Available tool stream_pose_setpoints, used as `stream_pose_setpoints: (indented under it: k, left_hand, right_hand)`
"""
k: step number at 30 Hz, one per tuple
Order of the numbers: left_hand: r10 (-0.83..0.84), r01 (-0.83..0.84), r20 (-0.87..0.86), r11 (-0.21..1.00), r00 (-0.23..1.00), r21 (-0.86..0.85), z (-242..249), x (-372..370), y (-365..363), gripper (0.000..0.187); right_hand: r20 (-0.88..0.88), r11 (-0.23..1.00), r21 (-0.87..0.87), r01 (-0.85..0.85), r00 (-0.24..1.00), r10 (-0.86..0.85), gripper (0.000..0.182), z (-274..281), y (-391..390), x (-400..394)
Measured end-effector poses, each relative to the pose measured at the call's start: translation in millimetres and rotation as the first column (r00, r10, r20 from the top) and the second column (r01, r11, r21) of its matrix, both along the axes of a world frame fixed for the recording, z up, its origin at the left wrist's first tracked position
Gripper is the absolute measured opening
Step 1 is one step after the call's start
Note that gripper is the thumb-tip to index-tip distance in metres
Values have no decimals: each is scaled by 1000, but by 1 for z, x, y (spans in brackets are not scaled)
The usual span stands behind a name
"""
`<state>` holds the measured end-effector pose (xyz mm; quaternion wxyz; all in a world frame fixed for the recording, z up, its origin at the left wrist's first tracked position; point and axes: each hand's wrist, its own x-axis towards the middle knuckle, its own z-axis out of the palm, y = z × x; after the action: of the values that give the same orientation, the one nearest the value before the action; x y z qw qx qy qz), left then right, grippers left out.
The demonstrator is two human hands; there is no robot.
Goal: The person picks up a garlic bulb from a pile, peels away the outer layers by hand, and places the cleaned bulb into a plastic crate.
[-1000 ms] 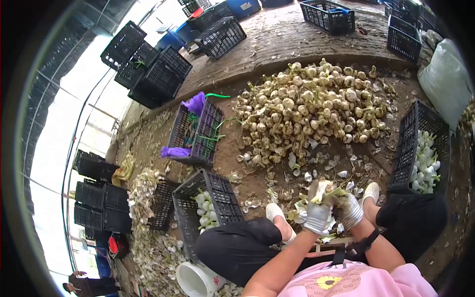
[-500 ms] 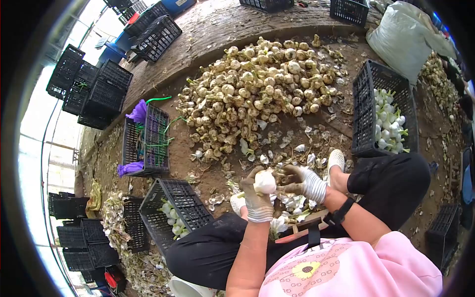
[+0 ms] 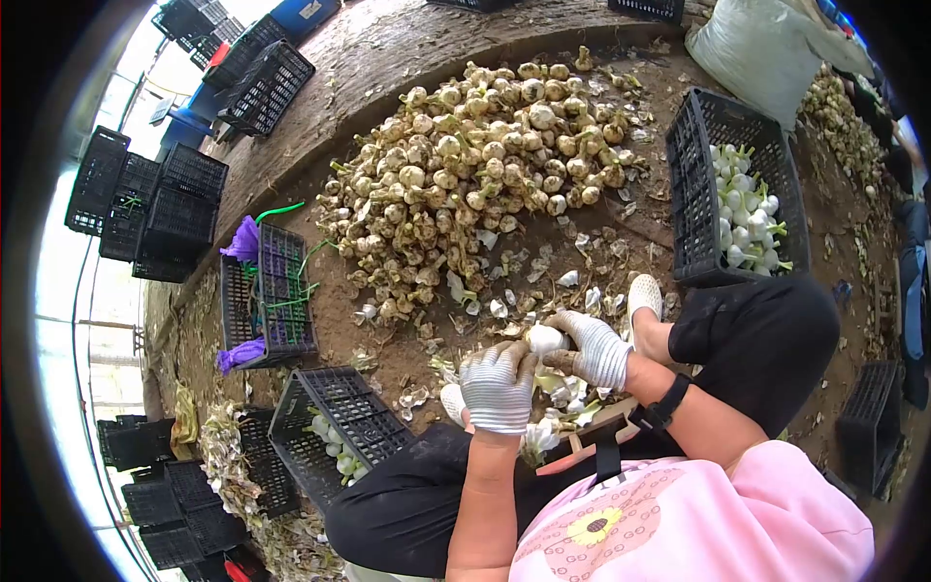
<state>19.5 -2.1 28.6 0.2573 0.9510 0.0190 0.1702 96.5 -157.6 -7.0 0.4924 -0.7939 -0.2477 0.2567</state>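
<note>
Between my two gloved hands is a white garlic bulb (image 3: 546, 339), lying sideways above my lap. My right hand (image 3: 593, 351) has its fingers and thumb closed around the bulb's right side. From the left, my left hand (image 3: 497, 386) has thumb and fingers pressed together at the bulb's other end; the exact grip is partly hidden. In front lies a large heap of unpeeled garlic bulbs (image 3: 475, 165) with dry brown skins and stubs of stem. Shed garlic skins (image 3: 572, 393) litter the ground below my hands.
A black crate (image 3: 690, 194) with white garlic bulbs stands right; another crate (image 3: 373, 412) with bulbs is by my left knee. A crate with purple bags (image 3: 291, 301) stands left. A white sack (image 3: 742, 48) is back right, and stacked crates (image 3: 179, 199) are far left.
The left hand has turned over so its back faces up, with fingers at the bulb. The right hand has closed around the bulb, which now lies sideways, farther right. The view has shifted slightly.
</note>
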Motion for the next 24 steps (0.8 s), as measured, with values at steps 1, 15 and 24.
stream_pose_setpoints:
  k: [1,15,24]
  left_hand:
    - [-15,16,-18,998,1000,55,1,1,-2,14]
    - [17,-232,-238,-165,971,-959,-23,-13,28,7]
    - [140,54,-34,-578,990,-814,12,-6,39,21]
  right_hand:
    - [35,1000,9,-6,999,6,42,4,-1,0]
    - [-806,732,564,381,445,390,61,-22,-4,-10]
    - [-743,687,621,378,562,363,65,-2,-1,-11]
